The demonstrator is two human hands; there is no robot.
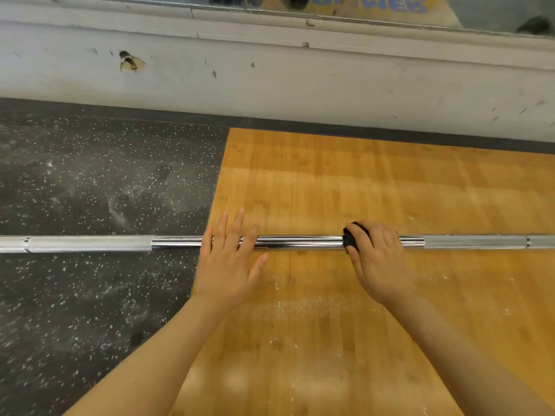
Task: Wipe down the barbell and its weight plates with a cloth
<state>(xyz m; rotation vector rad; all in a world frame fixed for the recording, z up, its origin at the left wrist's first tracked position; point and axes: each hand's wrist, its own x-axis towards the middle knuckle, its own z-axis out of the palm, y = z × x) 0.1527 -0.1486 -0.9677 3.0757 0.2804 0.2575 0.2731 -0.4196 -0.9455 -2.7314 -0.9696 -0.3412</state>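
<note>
While the left hand (229, 259) rests flat with fingers straight on the barbell (300, 243), the right hand (377, 259) grips a black cloth (350, 240) around it

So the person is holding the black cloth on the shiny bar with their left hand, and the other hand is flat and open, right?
Not quite. In the head view the right hand grips the black cloth on the bar; the left hand is flat and open.
</note>
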